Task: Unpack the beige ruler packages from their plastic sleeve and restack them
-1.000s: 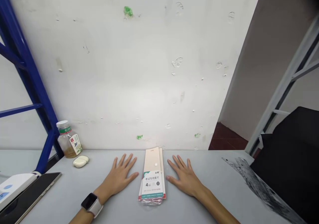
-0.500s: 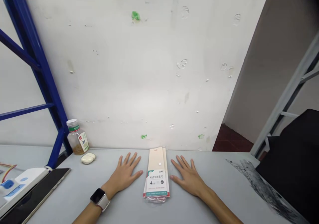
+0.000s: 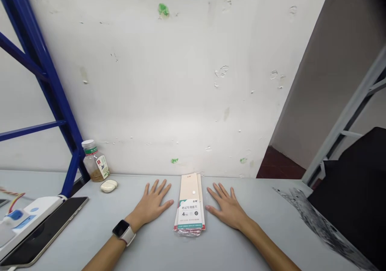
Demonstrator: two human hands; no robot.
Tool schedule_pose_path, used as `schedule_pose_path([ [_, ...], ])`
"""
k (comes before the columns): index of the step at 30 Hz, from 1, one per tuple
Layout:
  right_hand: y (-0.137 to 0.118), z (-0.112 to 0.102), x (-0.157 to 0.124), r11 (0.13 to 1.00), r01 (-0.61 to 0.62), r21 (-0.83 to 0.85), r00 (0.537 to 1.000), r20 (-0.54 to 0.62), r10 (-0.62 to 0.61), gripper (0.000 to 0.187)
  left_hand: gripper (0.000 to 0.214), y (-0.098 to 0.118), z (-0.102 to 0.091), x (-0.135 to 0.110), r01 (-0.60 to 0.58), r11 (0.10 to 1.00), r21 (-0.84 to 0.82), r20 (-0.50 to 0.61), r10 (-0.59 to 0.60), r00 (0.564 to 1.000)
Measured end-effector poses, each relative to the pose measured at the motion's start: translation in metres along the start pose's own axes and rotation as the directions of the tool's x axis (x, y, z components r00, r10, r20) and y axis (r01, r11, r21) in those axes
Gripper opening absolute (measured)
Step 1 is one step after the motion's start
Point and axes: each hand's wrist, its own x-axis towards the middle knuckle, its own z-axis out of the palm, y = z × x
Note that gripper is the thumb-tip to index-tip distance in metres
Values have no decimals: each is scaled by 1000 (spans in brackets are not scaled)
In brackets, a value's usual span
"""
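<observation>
L hand [image 3: 150, 202] and R hand [image 3: 226, 208] are laid flat on desk [image 3: 150, 249], fingers [image 3: 157, 187] spread wide, nothing held. Wrapped ruler set [image 3: 189, 212] is placed between them, just beside both thumbs; contact can't be made out. Bottle [image 3: 95, 166] and white case [image 3: 109, 186] are seen at 10 o'clock. Tablet [image 3: 45, 230], at 8 o'clock, is cut off by frame edge.

Ruler packet [image 3: 189, 188]: we see cream, with a white label and teal stripe.
Left of packet: we see a deep blue shelf frame [image 3: 45, 78].
Right of packet: we see a pale grey table [image 3: 265, 239] with black mottled streaks [image 3: 319, 222].
</observation>
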Motion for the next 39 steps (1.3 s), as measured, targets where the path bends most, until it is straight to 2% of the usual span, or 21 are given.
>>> schedule_pose_path([
  [19,3,4,3,1000,6,29,1000,-8,-6,80,71,-1,2,0,-2,1000,-19,-19,2,1000],
  [26,10,9,5,998,36,47,998,-54,-33,77,69,0,0,0,-5,999,-42,-32,4,999],
  [28,11,11,5,997,50,61,993,-106,-44,74,69,2,-3,-1,1,999,-46,-35,-3,999],
  [33,-6,13,1,986,136,99,929,-359,-92,53,59,17,-7,-5,-85,991,-107,-70,78,994],
  [36,-24,14,-4,969,231,82,894,-412,-179,46,57,31,-5,-8,-167,975,-145,-74,158,985],
  [39,-35,14,-7,957,289,-1,815,-524,-246,48,62,41,-2,-10,-179,971,-161,-75,169,983],
])
